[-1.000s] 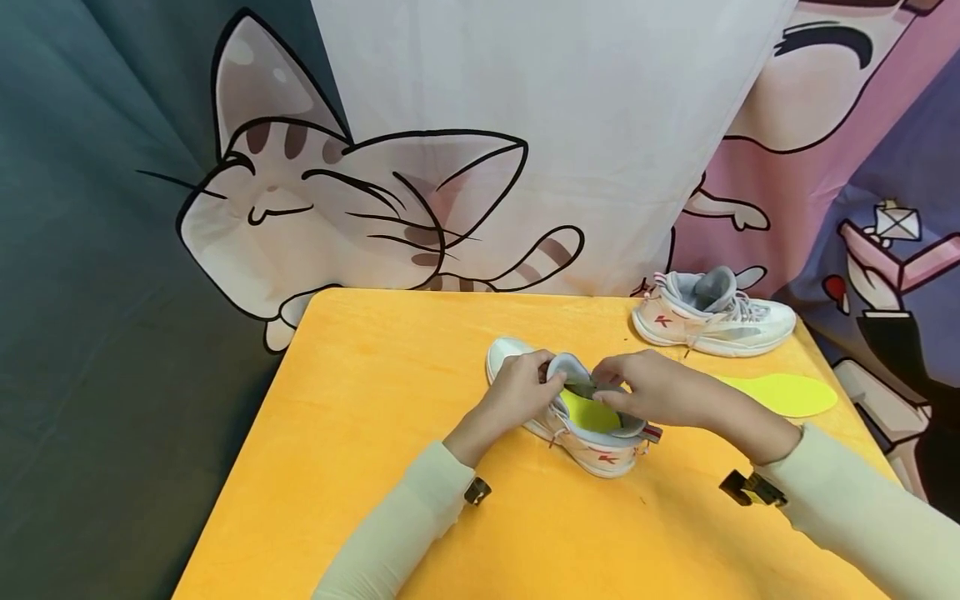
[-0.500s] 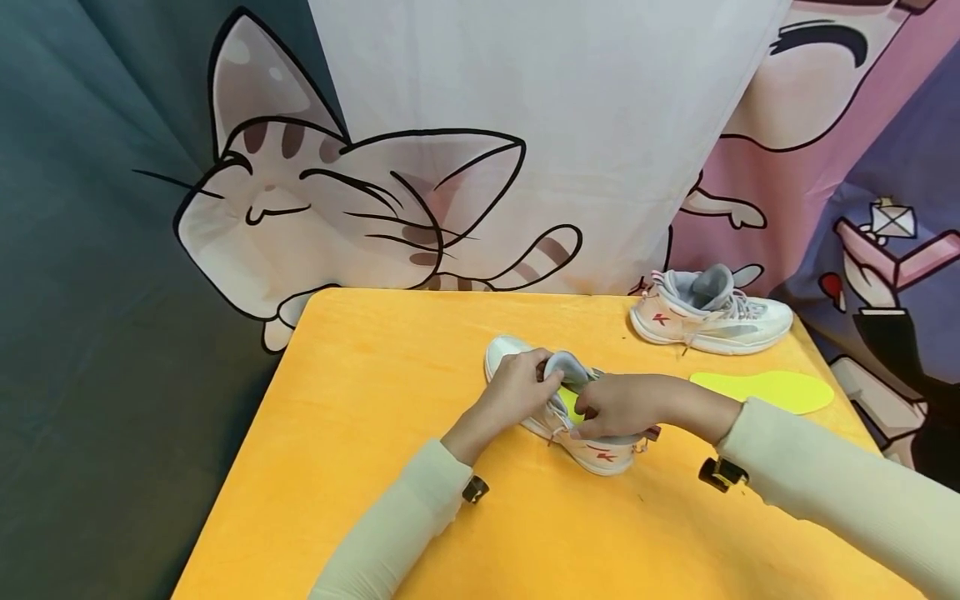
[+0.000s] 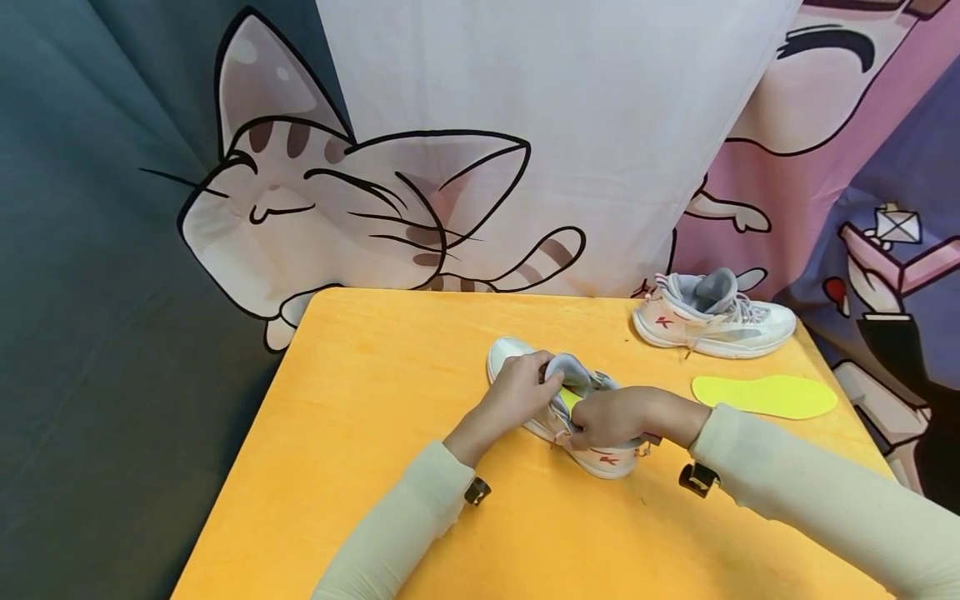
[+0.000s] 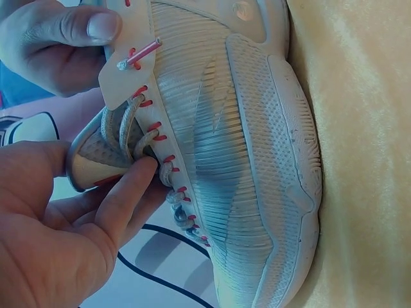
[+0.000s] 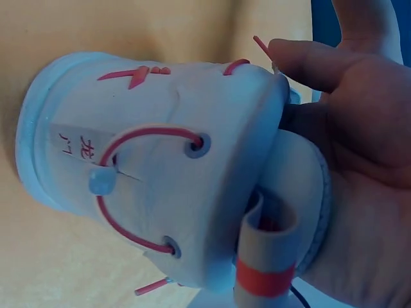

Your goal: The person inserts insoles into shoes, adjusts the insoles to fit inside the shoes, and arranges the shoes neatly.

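Note:
A white and pale pink sneaker (image 3: 611, 465) lies on the table with its toe pointing away to the left. My left hand (image 3: 513, 393) pinches the shoe's tongue (image 4: 90, 157) and draws it up from the laces. My right hand (image 3: 617, 415) reaches into the shoe's opening, fingers hidden inside. In the right wrist view its thumb (image 5: 308, 61) lies at the outside of the collar, above the heel with its red cord. A strip of yellow insole (image 3: 570, 398) shows inside the shoe, between the two hands.
A yellow-covered table (image 3: 375, 375) carries everything. The second sneaker (image 3: 731, 329) stands at the far right, and another yellow insole (image 3: 772, 396) lies flat in front of it. Behind the table hangs a printed cloth (image 3: 600, 125) with cartoon figures.
My right hand has moved down over the shoe, its fingers now deeper in the opening and more of the inner insole covered. The left hand stays at the tongue.

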Motion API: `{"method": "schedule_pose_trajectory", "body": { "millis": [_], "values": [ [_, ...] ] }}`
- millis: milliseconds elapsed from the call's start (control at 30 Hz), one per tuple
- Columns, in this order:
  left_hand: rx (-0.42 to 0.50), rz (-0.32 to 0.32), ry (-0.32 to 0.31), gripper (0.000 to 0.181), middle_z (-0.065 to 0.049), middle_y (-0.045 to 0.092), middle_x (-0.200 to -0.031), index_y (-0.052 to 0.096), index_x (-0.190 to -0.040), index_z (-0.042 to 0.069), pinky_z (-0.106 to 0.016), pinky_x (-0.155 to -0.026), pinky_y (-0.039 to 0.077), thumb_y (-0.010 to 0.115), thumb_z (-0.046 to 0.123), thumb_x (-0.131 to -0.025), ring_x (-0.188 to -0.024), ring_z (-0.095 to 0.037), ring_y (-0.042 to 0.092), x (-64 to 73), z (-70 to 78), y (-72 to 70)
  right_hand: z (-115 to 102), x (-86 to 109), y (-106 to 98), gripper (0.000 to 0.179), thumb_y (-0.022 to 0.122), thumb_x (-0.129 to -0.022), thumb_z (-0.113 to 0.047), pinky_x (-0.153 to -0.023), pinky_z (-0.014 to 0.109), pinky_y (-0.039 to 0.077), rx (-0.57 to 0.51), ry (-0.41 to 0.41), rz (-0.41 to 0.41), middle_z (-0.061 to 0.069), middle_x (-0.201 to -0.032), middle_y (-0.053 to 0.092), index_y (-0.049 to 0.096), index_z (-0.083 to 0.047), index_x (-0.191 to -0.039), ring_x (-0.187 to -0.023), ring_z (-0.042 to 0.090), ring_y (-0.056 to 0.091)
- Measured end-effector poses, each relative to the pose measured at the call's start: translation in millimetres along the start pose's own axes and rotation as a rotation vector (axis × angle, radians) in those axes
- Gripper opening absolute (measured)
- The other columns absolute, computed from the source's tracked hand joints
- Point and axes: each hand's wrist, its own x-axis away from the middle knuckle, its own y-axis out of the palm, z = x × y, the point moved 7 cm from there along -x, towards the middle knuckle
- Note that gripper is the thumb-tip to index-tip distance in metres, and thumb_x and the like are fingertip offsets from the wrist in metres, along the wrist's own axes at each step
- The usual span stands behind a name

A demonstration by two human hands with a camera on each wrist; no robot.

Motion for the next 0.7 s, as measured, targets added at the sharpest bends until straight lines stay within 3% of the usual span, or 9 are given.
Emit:
{"method": "schedule_pose_trajectory", "body": {
  "millis": [200,300,500,700],
  "values": [
    [-0.004,0.001,0.005,0.018,0.003,0.046,-0.062,0.061,-0.091,0.012,-0.019,-0.049,0.034,0.057,0.021,-0.106,-0.050,-0.006,0.041,-0.1,1.3,-0.2,0,6.6,-6,0.042,0.056,-0.106,-0.033,-0.052,0.022,0.035,-0.049,-0.011,0.050,-0.009,-0.056,0.042,0.054,-0.021,-0.066,-0.046,0.006,0.038],
    [0.010,-0.013,0.004,0.017,0.004,0.047,-0.062,0.062,-0.093,0.012,-0.019,-0.048,0.034,0.056,0.021,-0.106,-0.049,-0.006,0.041,-0.4,0.8,1.0,1,16.5,-16,0.038,0.051,-0.108,-0.036,-0.054,0.025,0.043,-0.106,-0.002,0.085,-0.007,-0.063,0.050,0.063,-0.018,-0.077,-0.050,0.007,0.047],
    [0.014,-0.016,0.002,0.015,0.002,0.055,-0.067,0.064,-0.100,0.010,-0.019,-0.050,0.038,0.057,0.021,-0.106,-0.053,-0.006,0.047,-0.5,-0.2,0.7,11,40.2,-43,0.043,0.043,-0.111,-0.043,-0.080,0.037,0.052,-0.168,0.019,0.169,0.003,-0.094,0.066,0.070,-0.009,-0.113,-0.085,0.015,0.063],
    [-0.002,-0.003,0.009,0.015,0.001,0.060,-0.072,0.066,-0.102,0.009,-0.019,-0.052,0.041,0.059,0.021,-0.105,-0.058,-0.006,0.051,-1.5,1.6,0.4,22,51.4,-62,0.042,0.057,-0.106,-0.028,-0.097,0.051,0.056,-0.100,0.009,0.267,0.017,-0.129,0.070,0.064,0.003,-0.134,-0.115,0.030,0.068]
  ]
}}
